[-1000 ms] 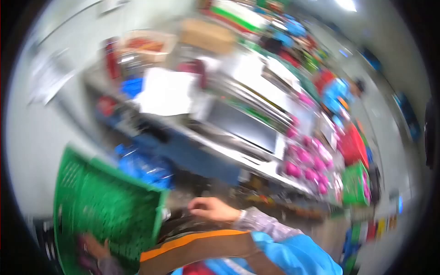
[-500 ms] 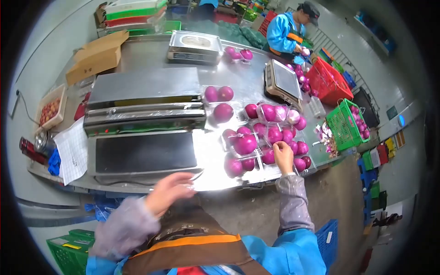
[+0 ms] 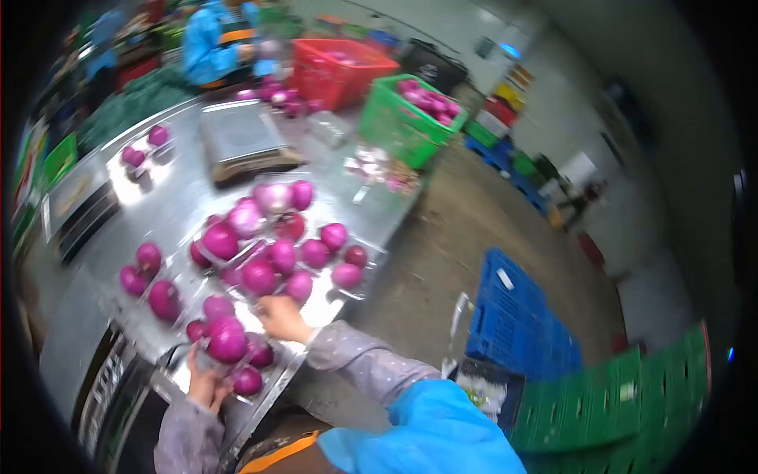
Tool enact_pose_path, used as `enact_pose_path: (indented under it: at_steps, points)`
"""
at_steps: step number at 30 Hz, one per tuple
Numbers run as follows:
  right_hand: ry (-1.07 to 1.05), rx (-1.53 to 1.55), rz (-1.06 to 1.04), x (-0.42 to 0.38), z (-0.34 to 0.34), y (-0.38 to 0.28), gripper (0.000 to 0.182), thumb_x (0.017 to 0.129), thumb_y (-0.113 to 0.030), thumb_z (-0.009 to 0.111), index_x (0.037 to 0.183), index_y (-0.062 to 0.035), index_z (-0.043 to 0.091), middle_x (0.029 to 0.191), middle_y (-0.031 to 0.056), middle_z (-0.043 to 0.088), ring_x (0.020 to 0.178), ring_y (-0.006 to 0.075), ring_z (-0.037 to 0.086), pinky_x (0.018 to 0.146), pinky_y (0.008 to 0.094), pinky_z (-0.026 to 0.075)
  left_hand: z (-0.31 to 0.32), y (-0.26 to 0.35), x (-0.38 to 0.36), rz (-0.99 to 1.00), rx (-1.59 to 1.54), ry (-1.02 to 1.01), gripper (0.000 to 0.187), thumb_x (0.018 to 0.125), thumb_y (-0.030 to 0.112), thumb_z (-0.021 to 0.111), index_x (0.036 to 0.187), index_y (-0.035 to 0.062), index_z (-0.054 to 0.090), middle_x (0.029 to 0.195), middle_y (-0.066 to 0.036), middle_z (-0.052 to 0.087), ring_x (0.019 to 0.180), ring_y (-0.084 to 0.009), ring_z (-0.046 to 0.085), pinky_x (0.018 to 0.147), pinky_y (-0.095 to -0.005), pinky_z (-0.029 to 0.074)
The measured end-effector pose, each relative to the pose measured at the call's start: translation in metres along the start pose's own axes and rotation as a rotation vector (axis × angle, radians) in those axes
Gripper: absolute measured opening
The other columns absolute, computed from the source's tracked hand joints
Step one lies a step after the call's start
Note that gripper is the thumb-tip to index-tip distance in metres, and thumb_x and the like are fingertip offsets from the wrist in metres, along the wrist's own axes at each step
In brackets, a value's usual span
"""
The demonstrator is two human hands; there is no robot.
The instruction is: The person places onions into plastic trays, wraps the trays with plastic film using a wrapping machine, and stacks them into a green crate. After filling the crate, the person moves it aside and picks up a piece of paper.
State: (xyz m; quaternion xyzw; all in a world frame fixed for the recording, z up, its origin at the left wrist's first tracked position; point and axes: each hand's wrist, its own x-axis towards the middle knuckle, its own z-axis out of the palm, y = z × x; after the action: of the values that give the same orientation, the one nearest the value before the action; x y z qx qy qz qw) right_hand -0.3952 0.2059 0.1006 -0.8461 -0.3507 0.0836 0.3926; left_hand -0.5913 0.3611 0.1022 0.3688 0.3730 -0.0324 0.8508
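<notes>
Several red onions (image 3: 227, 340) sit in a clear plastic tray near the table's front edge, one large onion on top. My left hand (image 3: 207, 385) is at this tray's near left corner, its fingers bent around the edge. On the tray's far right side is my right hand (image 3: 283, 317), fingers drawn together; what they pinch, if anything, is hidden. Just beyond it, more trays hold purple onions (image 3: 259, 276), packed close together. A separate tray with onions (image 3: 164, 300) lies to the left. Motion blurs the view.
A weighing scale (image 3: 241, 130) stands farther back, with another scale (image 3: 79, 201) at the far left. Beyond are a red basket (image 3: 335, 75) and a green crate (image 3: 407, 122) of onions, beside peelings (image 3: 379, 167). A co-worker (image 3: 221, 43) is at the far side. Blue pallets (image 3: 513, 308) stand right.
The view has swung to the right. My left hand has moved from in front of the sealing machine to the nearest onion tray. My right hand remains among the trays, now beside that one.
</notes>
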Motion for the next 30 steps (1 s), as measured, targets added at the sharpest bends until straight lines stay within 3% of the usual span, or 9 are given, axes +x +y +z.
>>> enact_pose_path:
  at_steps: [3, 6, 8, 15, 17, 22, 28, 29, 30]
  points:
    - [-0.077, 0.173, 0.133, -0.008, -0.029, -0.062, 0.017, 0.068, -0.004, 0.053, 0.084, 0.0032, 0.053, 0.067, 0.0164, 0.059, 0.068, 0.0339, 0.060, 0.062, 0.0395, 0.045, 0.007, 0.022, -0.042, 0.208, 0.012, 0.081, 0.085, 0.064, -0.010, 0.039, 0.136, 0.0276, 0.014, 0.080, -0.016, 0.054, 0.042, -0.0193, 0.048, 0.036, -0.0289, 0.046]
    - [-0.027, 0.162, -0.218, -0.002, -0.019, -0.113, 0.018, 0.067, -0.003, 0.054, 0.082, 0.0037, 0.049, 0.066, 0.0160, 0.056, 0.060, 0.0278, 0.059, 0.055, 0.0374, 0.046, -0.010, 0.069, -0.095, 0.355, 0.057, 0.036, 0.084, 0.065, -0.009, 0.040, 0.138, 0.0234, 0.013, 0.058, -0.008, 0.047, 0.038, -0.0183, 0.044, 0.035, -0.0282, 0.043]
    - [-0.300, 0.145, -0.088, 0.011, -0.014, -0.163, 0.022, 0.067, -0.004, 0.055, 0.087, 0.0041, 0.050, 0.070, 0.0155, 0.058, 0.059, 0.0224, 0.061, 0.052, 0.0340, 0.049, -0.046, 0.109, -0.130, 0.432, 0.130, -0.005, 0.080, 0.066, -0.008, 0.040, 0.138, 0.0200, 0.018, 0.052, -0.006, 0.044, 0.037, -0.0173, 0.043, 0.034, -0.0290, 0.040]
    - [-0.633, 0.505, 0.188, 0.070, 0.105, -0.309, 0.013, 0.076, -0.001, 0.059, 0.082, -0.0017, 0.047, 0.080, 0.0115, 0.063, 0.056, 0.0155, 0.060, 0.046, 0.0246, 0.049, -0.193, 0.212, -0.200, 0.460, 0.363, 0.287, 0.076, 0.069, -0.010, 0.051, 0.135, 0.0230, 0.030, 0.069, -0.006, 0.054, 0.048, -0.0115, 0.048, 0.040, -0.0249, 0.041]
    - [-0.638, 0.577, 0.195, 0.084, 0.156, -0.324, 0.018, 0.072, 0.001, 0.063, 0.079, -0.0003, 0.046, 0.068, 0.0110, 0.058, 0.052, 0.0190, 0.061, 0.042, 0.0260, 0.048, -0.242, 0.219, -0.190, 0.483, 0.383, 0.398, 0.077, 0.068, -0.010, 0.050, 0.134, 0.0241, 0.031, 0.065, -0.006, 0.053, 0.046, -0.0117, 0.048, 0.037, -0.0247, 0.039]
    - [-0.713, 0.437, 0.118, 0.117, 0.234, -0.337, 0.014, 0.073, 0.003, 0.060, 0.080, 0.0004, 0.048, 0.070, 0.0124, 0.060, 0.054, 0.0210, 0.062, 0.041, 0.0276, 0.047, -0.315, 0.223, -0.163, 0.431, 0.439, 0.565, 0.075, 0.067, -0.010, 0.052, 0.130, 0.0282, 0.040, 0.056, -0.003, 0.049, 0.039, -0.0110, 0.046, 0.033, -0.0241, 0.036]
    - [-1.005, 0.283, 0.136, 0.126, 0.214, -0.332, 0.026, 0.078, -0.009, 0.063, 0.095, 0.0072, 0.053, 0.079, 0.0173, 0.062, 0.062, 0.0198, 0.063, 0.049, 0.0268, 0.051, -0.331, 0.194, -0.161, 0.355, 0.344, 0.386, 0.064, 0.076, -0.001, 0.057, 0.134, 0.0164, 0.035, 0.069, -0.006, 0.058, 0.058, -0.0145, 0.058, 0.047, -0.0247, 0.046]
    - [-0.990, 0.203, 0.061, 0.128, 0.201, -0.328, 0.028, 0.080, -0.011, 0.062, 0.102, 0.0042, 0.054, 0.083, 0.0155, 0.063, 0.064, 0.0196, 0.064, 0.052, 0.0259, 0.051, -0.333, 0.191, -0.169, 0.347, 0.372, 0.429, 0.058, 0.077, 0.003, 0.058, 0.131, 0.0143, 0.039, 0.072, -0.006, 0.059, 0.061, -0.0145, 0.059, 0.051, -0.0243, 0.047]
    - [-0.882, -0.169, -0.267, 0.122, 0.170, -0.351, 0.028, 0.079, -0.014, 0.063, 0.103, -0.0008, 0.057, 0.091, 0.0129, 0.064, 0.069, 0.0194, 0.064, 0.054, 0.0286, 0.051, -0.336, 0.187, -0.185, 0.333, 0.401, 0.470, 0.053, 0.079, 0.007, 0.059, 0.129, 0.0122, 0.042, 0.075, -0.005, 0.059, 0.065, -0.0144, 0.059, 0.055, -0.0239, 0.048]
